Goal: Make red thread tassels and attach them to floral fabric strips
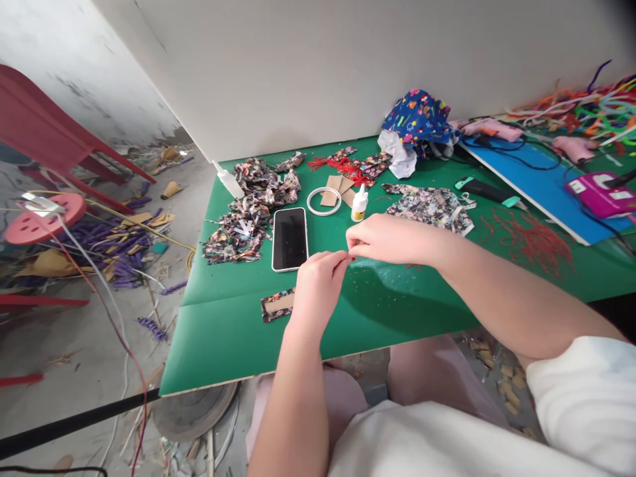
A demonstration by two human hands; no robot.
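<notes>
We hold our left hand [320, 285] and right hand [380, 238] close together above the bench [223, 344], both pinched narrow on a dark red bit [352, 258] where they meet, too small to identify. A flowered strip [276, 305] lies partly behind our left hand, toward the front edge. Beyond our hands are a phone [290, 240] and a bottle [359, 205]; crumpled cloth [238, 228] lies along the left edge

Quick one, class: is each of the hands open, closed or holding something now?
Left hand: closed in a pinch; anything held is too small to identify.
Right hand: also pinched closed, close to the left; its hold cannot be told.
</notes>
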